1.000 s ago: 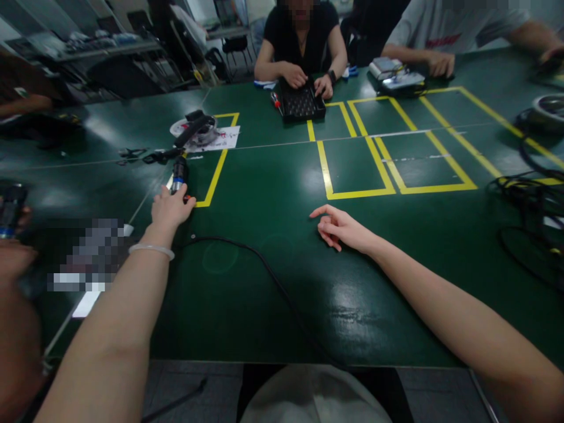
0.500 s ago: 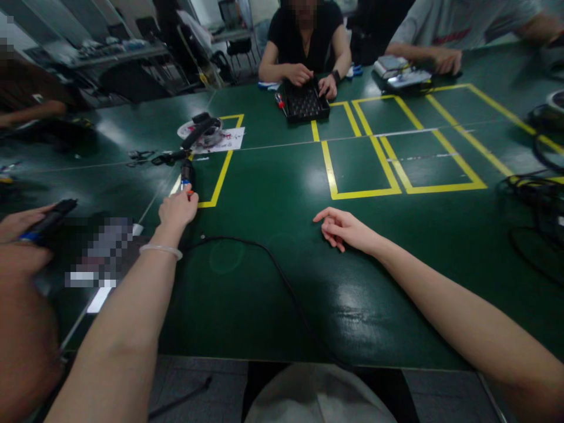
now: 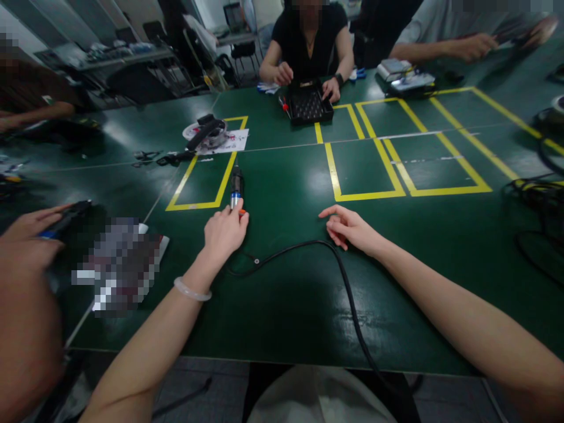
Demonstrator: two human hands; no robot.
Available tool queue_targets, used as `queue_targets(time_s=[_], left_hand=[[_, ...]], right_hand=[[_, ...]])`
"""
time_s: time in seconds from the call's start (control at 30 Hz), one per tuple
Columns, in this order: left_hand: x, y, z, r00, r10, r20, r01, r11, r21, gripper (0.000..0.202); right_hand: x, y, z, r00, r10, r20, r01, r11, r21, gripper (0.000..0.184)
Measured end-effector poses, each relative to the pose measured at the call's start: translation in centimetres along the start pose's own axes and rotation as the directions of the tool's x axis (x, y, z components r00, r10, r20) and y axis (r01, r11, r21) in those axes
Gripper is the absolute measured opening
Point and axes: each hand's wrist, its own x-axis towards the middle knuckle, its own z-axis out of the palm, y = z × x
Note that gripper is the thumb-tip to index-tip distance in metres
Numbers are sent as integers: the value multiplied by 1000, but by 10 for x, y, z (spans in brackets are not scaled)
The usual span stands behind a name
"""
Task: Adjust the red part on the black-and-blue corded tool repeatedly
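Note:
My left hand (image 3: 225,228) is wrapped round an electric screwdriver (image 3: 237,183), dark with a blue and silver band, lying low over the green table. An orange bit shows beside my thumb. From behind the hand a black cable (image 3: 304,245) curves over the table and down past the front edge. My right hand (image 3: 346,224) rests palm-side in on the table to the right, index finger stretched out and the other fingers loosely bent, with nothing in it. Right of the screwdriver's nose lies bare table (image 3: 282,182).
Yellow tape outlines (image 3: 370,194) mark the table. Opposite, a person works at a black tray (image 3: 311,108) beside a red-handled screwdriver (image 3: 284,104). A tape roll and paper (image 3: 235,141) lie far left. At left, a neighbour's hand (image 3: 33,226) holds another dark tool. Cables (image 3: 546,205) bundle at right.
My left hand has moved right with the electric screwdriver, out of the left tape outline, and the cable has shifted right. My right hand has stayed nearly still.

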Motion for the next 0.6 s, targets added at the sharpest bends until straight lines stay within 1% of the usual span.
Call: queue_targets(time_s=[0.1,0.17,0.23,0.33,0.47,0.6], left_hand=[[-18,34,-7,994,105,-43,-104,994,25,58],[-28,55,-11,984,167,-57,-166,986,29,57],[-34,76,-14,973,223,-56,-222,975,24,56],[-39,103,-19,953,298,-52,-299,954,-6,55],[-39,128,-20,933,356,-53,-359,932,-47,55],[-37,140,-20,924,378,-52,-381,921,-80,61]], right_hand=[[0,-3,0,994,-63,-88,55,994,-91,22],[-1,-4,0,989,-106,-104,91,985,-143,21],[-2,-3,2,986,-147,-81,130,974,-185,22],[-4,1,6,981,-194,-4,187,952,-242,24],[-6,5,8,969,-234,85,249,917,-311,25],[-5,7,5,964,-249,92,265,897,-354,24]])
